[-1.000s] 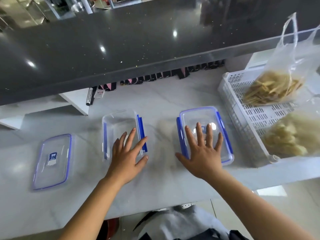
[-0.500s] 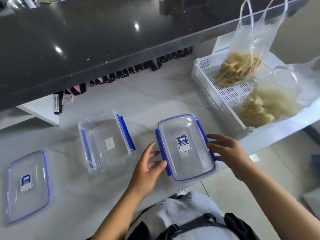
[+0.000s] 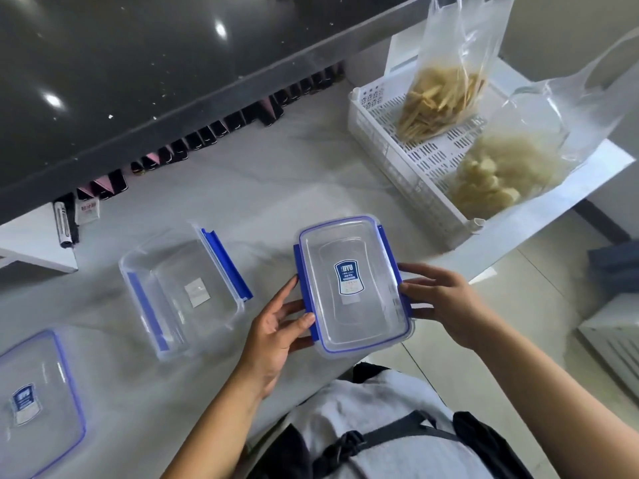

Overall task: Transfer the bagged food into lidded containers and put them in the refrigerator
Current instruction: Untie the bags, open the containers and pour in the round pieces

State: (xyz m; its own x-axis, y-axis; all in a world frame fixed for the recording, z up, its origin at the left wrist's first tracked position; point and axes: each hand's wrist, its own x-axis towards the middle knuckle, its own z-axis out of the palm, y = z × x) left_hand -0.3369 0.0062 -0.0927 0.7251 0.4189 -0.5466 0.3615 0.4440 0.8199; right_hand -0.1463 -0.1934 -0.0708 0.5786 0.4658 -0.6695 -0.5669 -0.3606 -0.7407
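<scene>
Looking down through the head camera, hardly any of the job is done. Both bags sit in the white basket (image 3: 380,150) off to my right, with the bag of strips (image 3: 439,102) propped upright at the back and the bag of pale pieces (image 3: 501,174) slumped in front of it. Neither has been emptied. The open container (image 3: 183,292) stands on the counter (image 3: 276,188) to my left with no food in it, and its loose lid (image 3: 38,399) lies flat further left, well apart from it. The closed container (image 3: 352,285) is right in front of me at the counter's near edge, lid on and empty as far as I can see through it. Nearly everything remains, I judge: get this lid off, fill both tubs, clip them down, and carry them to a refrigerator that is not in view.

My left hand (image 3: 276,326) grips the closed container's left side, thumb (image 3: 304,319) pressed on the left clip (image 3: 303,271), the other fingers curled along and under that edge. My right hand (image 3: 446,302) holds the opposite side, its fingers (image 3: 415,271) bent in against the right clip (image 3: 406,307) — both hands half-closed round the tub. I cannot tell whether it rests on the counter or is lifted slightly
</scene>
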